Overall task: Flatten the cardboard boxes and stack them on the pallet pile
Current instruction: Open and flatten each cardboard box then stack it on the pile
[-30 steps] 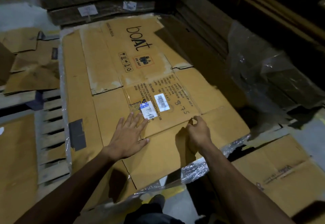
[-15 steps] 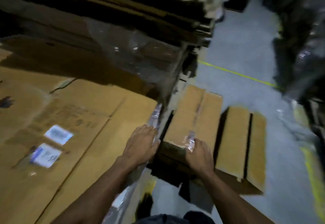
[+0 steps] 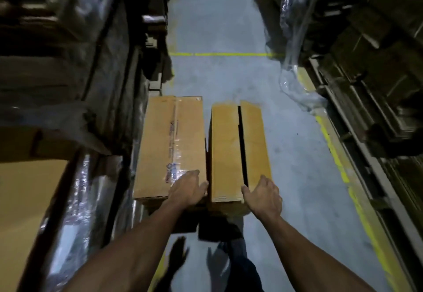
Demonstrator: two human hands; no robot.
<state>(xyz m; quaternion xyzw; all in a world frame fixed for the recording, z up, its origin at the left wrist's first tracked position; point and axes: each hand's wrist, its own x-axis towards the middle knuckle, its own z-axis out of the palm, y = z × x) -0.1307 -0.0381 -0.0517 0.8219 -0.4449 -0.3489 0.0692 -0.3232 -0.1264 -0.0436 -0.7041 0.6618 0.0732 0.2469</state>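
Two cardboard boxes sit mid-frame: left hand (image 3: pixel 188 188) rests with relaxed fingers on the taped box (image 3: pixel 169 147); right hand (image 3: pixel 263 194), fingers loose, touches the untaped box (image 3: pixel 238 152).

A warehouse aisle: grey concrete floor (image 3: pixel 217 28) with yellow lines (image 3: pixel 219 54), shrink-wrapped cardboard stacks (image 3: pixel 68 62) either side.

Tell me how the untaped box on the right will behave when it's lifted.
The untaped box likely lifts light and stays fairly stiff, being plain cardboard. Its top flaps show an open dark slit, so they may swing up or sag. The right hand at its near corner probably needs the left hand too.
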